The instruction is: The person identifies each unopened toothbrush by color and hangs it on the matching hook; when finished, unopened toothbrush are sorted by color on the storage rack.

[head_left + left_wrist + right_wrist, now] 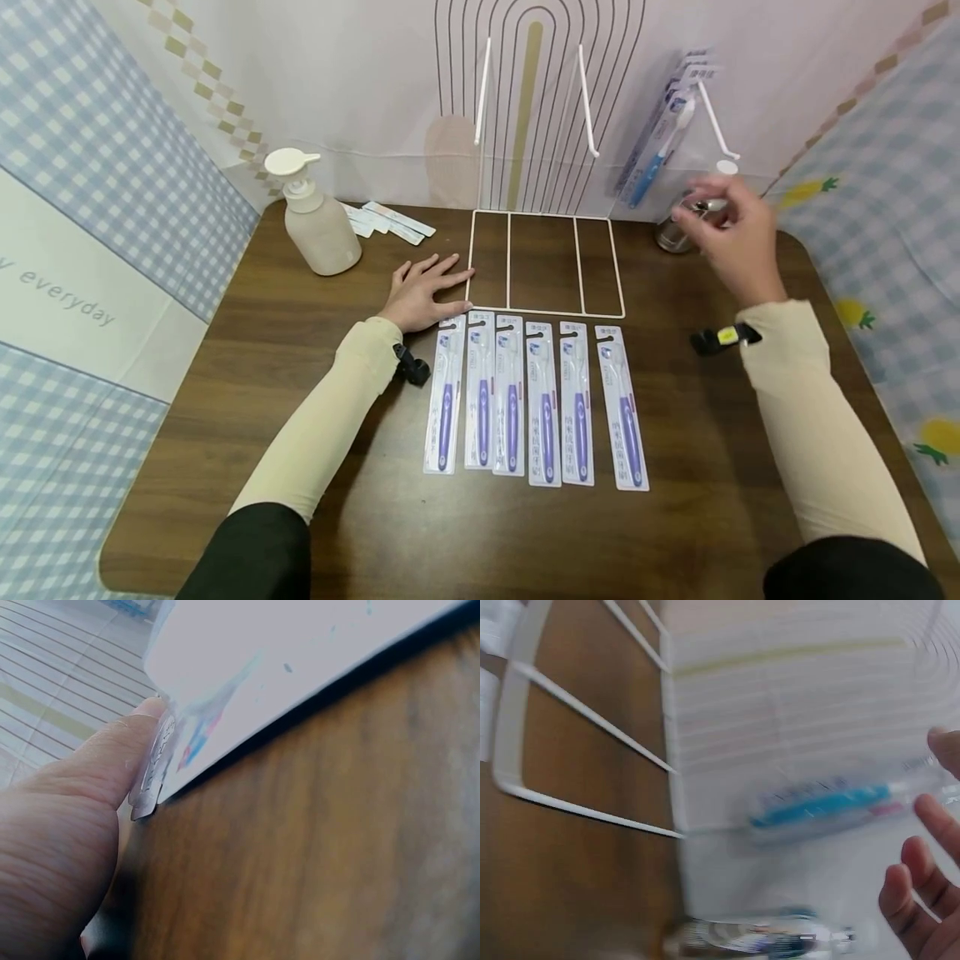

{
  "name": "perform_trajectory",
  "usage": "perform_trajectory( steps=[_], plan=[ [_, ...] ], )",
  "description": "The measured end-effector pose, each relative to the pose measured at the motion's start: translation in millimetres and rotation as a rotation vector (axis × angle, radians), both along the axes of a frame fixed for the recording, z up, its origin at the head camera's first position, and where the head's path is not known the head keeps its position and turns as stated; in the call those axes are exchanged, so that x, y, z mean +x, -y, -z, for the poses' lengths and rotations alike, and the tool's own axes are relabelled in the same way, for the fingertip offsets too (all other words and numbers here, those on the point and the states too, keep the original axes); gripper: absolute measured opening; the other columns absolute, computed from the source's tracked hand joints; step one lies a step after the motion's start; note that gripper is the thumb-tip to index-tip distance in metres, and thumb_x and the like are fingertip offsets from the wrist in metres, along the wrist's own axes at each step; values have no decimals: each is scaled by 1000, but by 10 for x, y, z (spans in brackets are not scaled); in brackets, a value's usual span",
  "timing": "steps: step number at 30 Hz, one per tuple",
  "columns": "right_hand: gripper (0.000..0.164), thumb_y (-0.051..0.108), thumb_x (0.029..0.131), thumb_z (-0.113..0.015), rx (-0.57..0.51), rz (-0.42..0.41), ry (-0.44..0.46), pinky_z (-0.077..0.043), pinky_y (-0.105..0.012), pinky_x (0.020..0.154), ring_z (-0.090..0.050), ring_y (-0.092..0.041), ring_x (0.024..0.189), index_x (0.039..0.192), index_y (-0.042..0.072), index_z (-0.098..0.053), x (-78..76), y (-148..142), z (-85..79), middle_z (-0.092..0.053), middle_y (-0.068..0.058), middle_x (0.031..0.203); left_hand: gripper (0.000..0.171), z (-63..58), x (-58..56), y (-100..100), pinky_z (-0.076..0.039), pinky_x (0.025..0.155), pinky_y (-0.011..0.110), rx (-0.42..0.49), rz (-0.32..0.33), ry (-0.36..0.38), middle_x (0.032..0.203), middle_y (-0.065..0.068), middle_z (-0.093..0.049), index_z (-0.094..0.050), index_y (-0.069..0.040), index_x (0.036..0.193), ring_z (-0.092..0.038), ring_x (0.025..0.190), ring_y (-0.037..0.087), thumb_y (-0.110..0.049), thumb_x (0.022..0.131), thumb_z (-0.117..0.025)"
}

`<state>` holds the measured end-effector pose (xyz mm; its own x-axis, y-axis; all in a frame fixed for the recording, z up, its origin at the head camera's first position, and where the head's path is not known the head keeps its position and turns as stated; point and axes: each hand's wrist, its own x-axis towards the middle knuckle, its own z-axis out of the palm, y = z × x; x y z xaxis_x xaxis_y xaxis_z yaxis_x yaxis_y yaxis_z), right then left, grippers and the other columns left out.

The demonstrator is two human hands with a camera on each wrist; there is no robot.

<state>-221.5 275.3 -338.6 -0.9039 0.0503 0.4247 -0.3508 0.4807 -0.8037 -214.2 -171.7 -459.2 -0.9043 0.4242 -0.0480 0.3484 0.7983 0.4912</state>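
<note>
My left hand lies with fingers spread on the brown table, beside the white wire rack. Its thumb is right at the top of the leftmost packaged purple toothbrush; the left wrist view shows the thumb against that pack's edge. On the right, my right hand is raised with fingers bent and parted, and nothing shows between them. Just beyond it, packaged blue toothbrushes hang on the rack's right hook. In the right wrist view the fingers overlap the end of a blurred blue toothbrush pack.
Several packaged purple toothbrushes lie in a row before the rack. Two white hooks project mid-rack. A pump bottle stands back left beside flat white sachets. A shiny container stands behind my right hand.
</note>
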Motion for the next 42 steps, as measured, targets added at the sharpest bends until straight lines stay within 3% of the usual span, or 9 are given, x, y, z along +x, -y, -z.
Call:
perform_trajectory(
  steps=[5, 10, 14, 19, 23, 30, 33, 38, 42],
  plan=[
    [40, 15, 91, -86, 182, -64, 122, -42, -20, 58, -52, -12, 65, 129, 13, -74, 480, 27, 421, -71, 7, 101, 66, 6, -25, -1, 2, 125, 56, -1, -3, -1, 174, -8, -24, -47, -39, 160, -12, 162, 22, -60, 100, -65],
    [41, 20, 91, -86, 359, -152, 173, -43, -24, 57, -53, -16, 63, 130, 15, -74, 832, 39, 798, -72, -3, 101, 66, 18, -24, -7, 3, 125, 56, 2, -4, -4, 174, -9, -24, -46, -40, 160, -11, 162, 22, -61, 100, -64],
    [45, 23, 91, -87, 445, -221, 221, -45, -28, 65, -55, -18, 73, 133, 12, -73, 1039, 45, 1014, -70, -6, 103, 67, 26, 8, -2, 3, 125, 57, 7, 7, 7, 174, -6, -23, -46, -39, 161, -11, 162, 24, -60, 100, -65],
    [51, 23, 88, -88, 490, -267, 236, -40, -33, 71, -48, -19, 82, 135, 10, -73, 1153, 71, 1159, -63, -9, 102, 66, 40, 23, -1, 2, 125, 58, 8, 12, -6, 174, -5, -24, -47, -38, 161, -12, 162, 25, -59, 100, -65],
    [49, 24, 88, -89, 488, -267, 244, -38, -33, 71, -45, -19, 82, 133, 11, -76, 1179, 89, 1193, -60, -9, 101, 66, 45, 10, -3, 2, 125, 58, 16, 10, -10, 174, -6, -25, -47, -38, 160, -12, 162, 25, -58, 101, -65],
    [42, 23, 90, -87, 445, -248, 243, -43, -33, 79, -54, -20, 95, 129, 14, -78, 1152, 71, 1203, -66, -11, 115, 66, 20, -17, 3, 3, 125, 57, -2, 9, 2, 175, -8, -22, -44, -40, 161, -10, 162, 23, -60, 101, -63],
    [40, 25, 92, -85, 419, -242, 269, -46, -31, 77, -58, -19, 90, 130, 16, -77, 1144, 59, 1173, -70, -7, 114, 67, 13, -16, 7, 3, 125, 58, 1, 12, -1, 175, -7, -22, -44, -39, 162, -10, 162, 24, -59, 101, -63],
    [36, 22, 94, -84, 354, -261, 270, -45, -25, 60, -57, -15, 68, 129, 18, -75, 1123, 95, 1031, -73, 2, 89, 67, 6, -6, 7, 3, 125, 58, 1, 14, -3, 175, -6, -23, -45, -38, 162, -10, 162, 25, -59, 101, -64],
    [39, 11, 90, -86, 334, -270, 124, -42, -22, 55, -53, -11, 61, 127, 18, -75, 1078, 197, 767, -71, 6, 82, 67, 13, -1, 6, 3, 125, 58, 5, 15, -5, 174, -6, -23, -46, -38, 161, -11, 162, 25, -59, 101, -64]
  ],
)
